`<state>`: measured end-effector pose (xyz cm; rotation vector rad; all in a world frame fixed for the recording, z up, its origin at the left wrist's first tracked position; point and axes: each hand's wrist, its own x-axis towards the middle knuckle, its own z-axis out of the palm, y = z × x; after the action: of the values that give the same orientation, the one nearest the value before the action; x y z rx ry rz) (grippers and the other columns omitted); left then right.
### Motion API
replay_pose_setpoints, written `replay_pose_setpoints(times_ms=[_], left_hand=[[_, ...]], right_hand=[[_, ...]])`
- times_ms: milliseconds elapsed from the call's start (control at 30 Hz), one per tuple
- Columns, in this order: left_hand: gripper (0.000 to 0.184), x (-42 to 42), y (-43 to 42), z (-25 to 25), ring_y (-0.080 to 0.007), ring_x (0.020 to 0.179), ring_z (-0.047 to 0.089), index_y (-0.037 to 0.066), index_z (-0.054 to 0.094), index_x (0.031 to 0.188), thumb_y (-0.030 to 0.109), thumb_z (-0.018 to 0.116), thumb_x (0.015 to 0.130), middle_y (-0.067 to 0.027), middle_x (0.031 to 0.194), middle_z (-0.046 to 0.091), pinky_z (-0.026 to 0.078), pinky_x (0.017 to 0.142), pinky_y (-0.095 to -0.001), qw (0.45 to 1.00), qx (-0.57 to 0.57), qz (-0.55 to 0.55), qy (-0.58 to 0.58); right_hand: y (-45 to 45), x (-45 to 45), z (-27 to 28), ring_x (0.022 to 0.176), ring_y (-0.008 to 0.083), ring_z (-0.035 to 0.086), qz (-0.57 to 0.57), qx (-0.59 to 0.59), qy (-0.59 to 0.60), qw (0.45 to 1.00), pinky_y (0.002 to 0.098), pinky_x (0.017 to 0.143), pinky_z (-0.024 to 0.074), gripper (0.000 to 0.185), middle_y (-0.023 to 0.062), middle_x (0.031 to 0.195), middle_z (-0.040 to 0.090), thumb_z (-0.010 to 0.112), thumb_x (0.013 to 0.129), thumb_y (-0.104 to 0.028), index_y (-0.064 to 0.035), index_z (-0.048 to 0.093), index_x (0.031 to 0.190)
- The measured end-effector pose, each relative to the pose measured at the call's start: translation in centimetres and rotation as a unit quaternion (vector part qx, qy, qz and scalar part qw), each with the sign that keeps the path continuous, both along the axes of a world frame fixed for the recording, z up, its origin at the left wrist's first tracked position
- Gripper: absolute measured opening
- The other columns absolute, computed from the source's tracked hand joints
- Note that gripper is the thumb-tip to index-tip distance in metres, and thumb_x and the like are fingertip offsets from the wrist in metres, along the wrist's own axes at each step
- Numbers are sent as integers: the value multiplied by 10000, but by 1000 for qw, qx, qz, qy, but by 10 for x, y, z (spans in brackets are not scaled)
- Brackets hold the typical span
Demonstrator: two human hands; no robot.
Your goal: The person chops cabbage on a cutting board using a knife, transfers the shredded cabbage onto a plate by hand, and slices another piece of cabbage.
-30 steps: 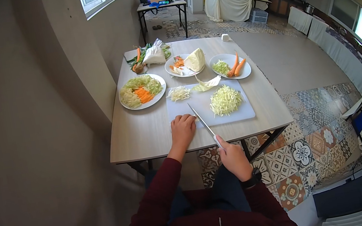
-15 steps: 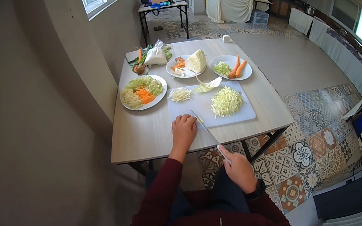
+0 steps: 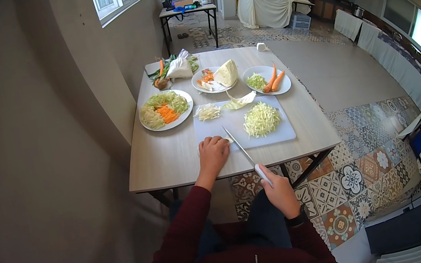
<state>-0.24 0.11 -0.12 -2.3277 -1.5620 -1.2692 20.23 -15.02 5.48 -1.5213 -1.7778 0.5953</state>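
My right hand (image 3: 279, 191) is wrapped round the white handle of a knife (image 3: 242, 150), whose blade slants over the near left part of a white cutting board (image 3: 210, 131). Beside the blade, the curled fingers of my left hand (image 3: 214, 153) press a small pale piece of cabbage (image 3: 230, 140) onto the board; most of it is hidden. A heap of shredded cabbage (image 3: 261, 119) lies on the board's right side. Farther back on it are a smaller pile of pale shreds (image 3: 208, 112) and a loose cabbage leaf (image 3: 239, 100).
Left of the board stands a plate (image 3: 158, 128) of shredded vegetables and carrot. Behind are a plate (image 3: 209, 90) with a cabbage wedge (image 3: 226, 74), another plate (image 3: 285, 87) with carrots (image 3: 275, 82), and a plastic bag (image 3: 179, 68). A wall (image 3: 91, 124) is at the left.
The knife and my right hand have shifted slightly to the right. My left hand stays at the same place on the board. The whole view has shifted a little.
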Motion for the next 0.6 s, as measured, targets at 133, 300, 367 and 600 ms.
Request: replay_pose_setpoints(times_ms=[133,300,367,600], left_hand=[[127,0,-2,2,-234,970,579,145,706,926,164,694,801,-1,977,664,413,873,-409,1000,2,0,2],[144,0,-2,2,-243,983,575,148,705,948,157,683,806,-5,988,660,414,871,-409,1000,0,-4,11],[144,0,-3,2,-244,985,574,150,706,948,156,681,806,-3,987,659,414,870,-409,1000,-1,-3,14],[146,0,-1,1,-239,980,572,161,710,941,152,678,800,4,972,653,413,866,-412,1000,4,2,16]], right_hand=[[0,-3,-5,911,432,638,1,8,6,1000,470,782,503,467,291,971,652,576,902,-98,-93,546,1367],[-2,-6,0,940,429,644,3,41,13,999,412,793,516,460,305,1009,641,576,908,-79,-52,533,1365],[-3,-6,2,935,428,644,5,44,15,999,413,791,516,457,303,1000,643,577,908,-78,-53,535,1363],[-1,-6,1,897,437,643,10,13,-2,1000,413,773,516,462,311,958,634,574,908,-81,-59,532,1368]])
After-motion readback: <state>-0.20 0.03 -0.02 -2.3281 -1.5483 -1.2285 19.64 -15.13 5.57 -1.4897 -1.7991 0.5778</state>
